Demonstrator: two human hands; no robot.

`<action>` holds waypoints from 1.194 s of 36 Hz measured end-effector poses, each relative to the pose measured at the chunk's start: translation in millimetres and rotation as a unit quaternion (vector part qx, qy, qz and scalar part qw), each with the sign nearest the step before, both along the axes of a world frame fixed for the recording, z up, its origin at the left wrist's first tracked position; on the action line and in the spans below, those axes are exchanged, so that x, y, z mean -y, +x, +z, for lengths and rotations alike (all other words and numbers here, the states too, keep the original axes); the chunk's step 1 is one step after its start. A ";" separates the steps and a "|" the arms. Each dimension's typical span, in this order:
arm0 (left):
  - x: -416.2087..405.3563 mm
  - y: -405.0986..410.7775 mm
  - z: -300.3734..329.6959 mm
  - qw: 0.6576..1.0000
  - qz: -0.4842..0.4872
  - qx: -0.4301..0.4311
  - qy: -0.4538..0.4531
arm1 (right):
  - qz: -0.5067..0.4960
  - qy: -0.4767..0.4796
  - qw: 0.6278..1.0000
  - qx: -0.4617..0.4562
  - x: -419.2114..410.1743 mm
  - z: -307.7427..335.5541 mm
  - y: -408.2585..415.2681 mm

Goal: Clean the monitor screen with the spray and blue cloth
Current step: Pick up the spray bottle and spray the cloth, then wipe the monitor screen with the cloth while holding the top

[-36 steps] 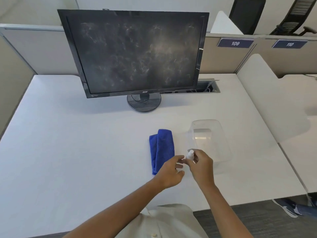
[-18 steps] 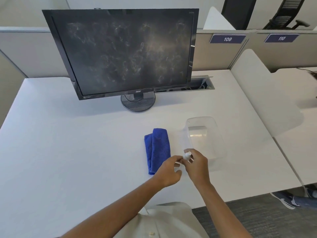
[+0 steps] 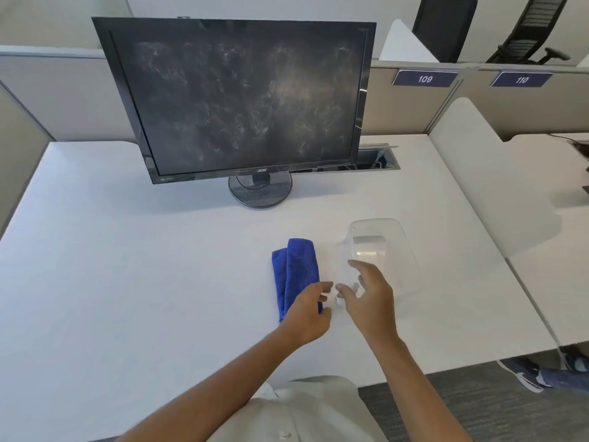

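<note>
Head view: small white spray [image 3: 338, 299] low between both spread, empty hands, nearer right hand [image 3: 369, 298] than left hand [image 3: 307, 314], blue cloth [image 3: 296, 275] lengthwise toward dusty monitor [image 3: 245, 100], just left, under left fingertips.

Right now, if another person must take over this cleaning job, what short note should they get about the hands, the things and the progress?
Left hand: open, over the near end of the blue cloth, holding nothing that shows.
Right hand: fingers spread open, beside the clear plastic container.
A small white spray bottle shows between the hands; whether either hand grips it I cannot tell.
Blue cloth lies folded on the white desk, in front of the monitor.
Done: nothing visible; the screen is smudged all over.
Left: spray, then wipe the screen with the cloth.
</note>
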State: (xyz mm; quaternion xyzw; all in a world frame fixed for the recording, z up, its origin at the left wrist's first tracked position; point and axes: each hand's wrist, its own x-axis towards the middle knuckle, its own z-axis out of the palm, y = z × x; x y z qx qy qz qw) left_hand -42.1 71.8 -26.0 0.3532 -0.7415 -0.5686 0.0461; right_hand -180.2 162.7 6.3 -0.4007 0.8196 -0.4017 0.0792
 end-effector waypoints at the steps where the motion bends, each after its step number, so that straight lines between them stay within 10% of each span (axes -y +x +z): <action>1: 2.6 2.5 0.3 1.000 0.013 -0.001 -0.005 | 0.003 -0.026 1.000 -0.017 3.8 4.5 1.5; 7: 20.8 19.1 -4.5 0.995 0.086 0.019 -0.042 | 0.069 -0.097 0.988 -0.103 34.0 16.5 22.1; 22: 33.4 47.2 -27.6 0.990 0.070 0.105 -0.056 | -0.028 0.273 0.955 0.113 79.6 -30.0 58.1; 43: 47.2 56.9 -22.2 0.973 0.204 0.007 0.111 | -0.052 0.151 0.899 0.408 96.0 -27.8 41.9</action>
